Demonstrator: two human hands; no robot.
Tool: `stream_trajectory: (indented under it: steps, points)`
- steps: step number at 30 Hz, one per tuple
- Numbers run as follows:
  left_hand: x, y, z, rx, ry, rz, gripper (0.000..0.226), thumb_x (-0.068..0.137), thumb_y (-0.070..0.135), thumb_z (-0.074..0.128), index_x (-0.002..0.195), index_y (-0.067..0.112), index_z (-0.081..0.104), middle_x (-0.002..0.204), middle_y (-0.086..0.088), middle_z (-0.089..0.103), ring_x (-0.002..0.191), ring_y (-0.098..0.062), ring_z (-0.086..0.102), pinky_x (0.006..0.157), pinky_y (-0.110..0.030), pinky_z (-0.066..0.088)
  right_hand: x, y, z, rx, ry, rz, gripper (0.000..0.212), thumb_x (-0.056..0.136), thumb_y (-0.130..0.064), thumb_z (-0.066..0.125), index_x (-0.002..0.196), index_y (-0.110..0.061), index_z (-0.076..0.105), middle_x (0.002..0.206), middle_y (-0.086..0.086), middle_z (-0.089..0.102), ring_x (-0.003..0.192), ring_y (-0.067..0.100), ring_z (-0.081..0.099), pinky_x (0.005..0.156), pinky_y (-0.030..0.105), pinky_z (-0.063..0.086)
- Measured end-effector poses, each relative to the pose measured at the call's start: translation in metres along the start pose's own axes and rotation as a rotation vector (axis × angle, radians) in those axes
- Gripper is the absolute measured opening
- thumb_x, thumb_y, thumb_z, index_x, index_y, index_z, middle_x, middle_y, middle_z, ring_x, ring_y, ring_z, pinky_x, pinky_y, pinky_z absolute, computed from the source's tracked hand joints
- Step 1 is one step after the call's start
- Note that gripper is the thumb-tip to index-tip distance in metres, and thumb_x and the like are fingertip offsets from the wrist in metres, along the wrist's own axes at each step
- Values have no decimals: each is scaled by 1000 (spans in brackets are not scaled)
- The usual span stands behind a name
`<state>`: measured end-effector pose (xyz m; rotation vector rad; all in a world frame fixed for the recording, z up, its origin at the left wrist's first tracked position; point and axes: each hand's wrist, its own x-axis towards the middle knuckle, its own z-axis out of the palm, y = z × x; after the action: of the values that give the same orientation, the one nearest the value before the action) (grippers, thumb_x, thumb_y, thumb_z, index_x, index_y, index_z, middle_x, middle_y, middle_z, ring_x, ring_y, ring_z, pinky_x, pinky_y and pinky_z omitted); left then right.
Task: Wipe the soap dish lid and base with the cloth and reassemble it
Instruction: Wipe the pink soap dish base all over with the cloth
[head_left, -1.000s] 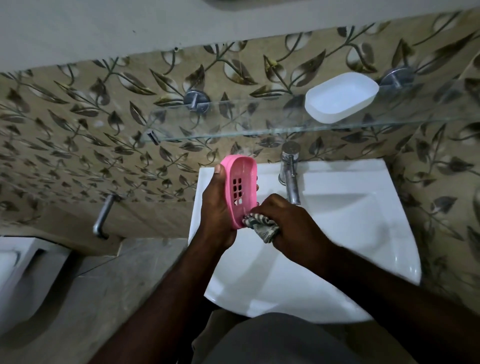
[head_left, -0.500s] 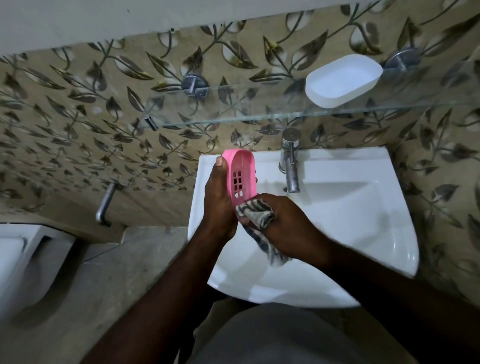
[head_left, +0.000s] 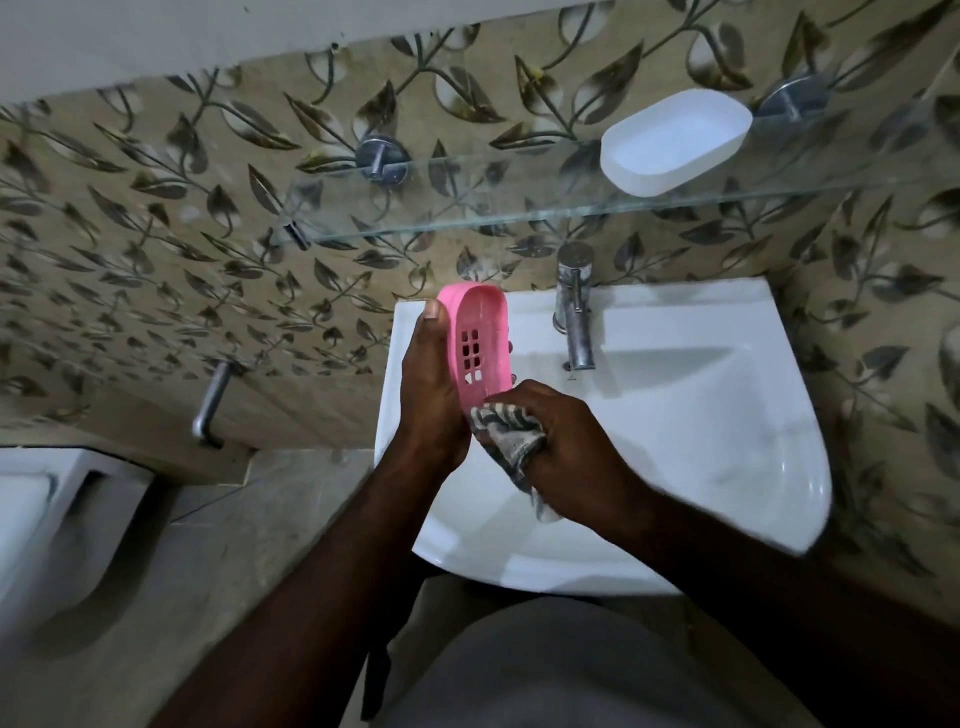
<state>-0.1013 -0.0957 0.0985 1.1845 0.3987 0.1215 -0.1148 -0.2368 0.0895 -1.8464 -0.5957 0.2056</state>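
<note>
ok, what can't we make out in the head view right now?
All in the head view:
- Lower end of the pink soap dish piece: hidden by the cloth and the right hand.
- Most fingers of the left hand: behind the pink soap dish piece.
- Full extent of the cloth: bunched inside the right hand.
- Any dirt on the white soap dish piece on the glass shelf: too small and dim.
- Most of the toilet: cut off by the left edge.

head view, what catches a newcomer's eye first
The pink slotted dish piece stands out, gripped upright by the left hand over the white sink. The right hand holds a striped cloth at its lower end. A white dish piece sits on the glass shelf above.
</note>
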Motion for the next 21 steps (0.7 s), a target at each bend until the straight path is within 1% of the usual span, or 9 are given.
stream_trajectory:
  steps: [3,4,7,10,13,15,16,18,21]
  points:
    - [0,-3,-3,-37,-5,-73,74,83,63,46,130,7,56,107,-20,67,90,-28,67,72,-38,56,1,17,-13,-306,-86,-41,36,77,-11,63,108,-27,69,92,-5,62,87,18,64,74,40,53]
    - [0,-3,-3,-51,-3,-95,71,84,63,47,127,8,59,104,-19,68,90,-28,66,75,-39,55,3,14,-14,-303,-80,-17,33,77,-15,62,107,-28,69,91,-3,63,85,20,64,73,43,52]
    - [5,3,-1,-92,-22,-121,61,92,60,41,111,7,66,89,-13,71,83,-25,66,76,-37,53,14,-12,-4,-93,-39,46,8,84,-31,64,84,-26,70,77,0,67,70,15,65,66,38,54]
    - [12,15,-4,-141,-49,-122,69,88,63,41,115,3,63,89,-13,70,79,-23,66,75,-34,54,26,-30,7,49,1,53,25,88,-22,69,65,-30,60,59,-6,60,51,10,56,51,27,46]
    - [20,24,-14,-135,-72,-150,67,90,63,38,115,6,64,87,-13,71,77,-23,67,74,-35,53,25,-24,5,-196,-44,-43,9,86,-19,68,88,-27,70,80,-5,63,69,16,64,62,31,51]
    - [20,22,-20,-154,-102,-221,68,84,64,43,115,7,64,86,-12,72,76,-23,68,75,-36,53,26,-14,3,-449,-87,-81,14,82,-14,68,93,-22,69,83,-3,63,77,20,64,69,38,52]
    - [18,19,-22,-169,-120,-239,71,79,65,46,116,7,64,86,-13,72,77,-23,68,76,-36,53,27,-17,2,-447,-100,-45,6,84,-16,67,84,-22,66,77,-3,62,72,20,62,66,37,51]
    - [15,12,-26,-203,-134,-244,73,76,64,52,116,5,64,91,-15,70,81,-25,67,78,-37,54,30,-31,7,-344,-114,4,22,88,-21,65,68,-21,57,64,-4,59,61,16,58,58,33,48]
    - [11,9,-34,-237,-169,-274,80,80,67,54,124,0,61,104,-19,67,91,-29,65,88,-41,54,33,-54,26,-25,-73,143,16,87,-16,66,71,-16,64,69,5,68,65,16,64,66,38,53]
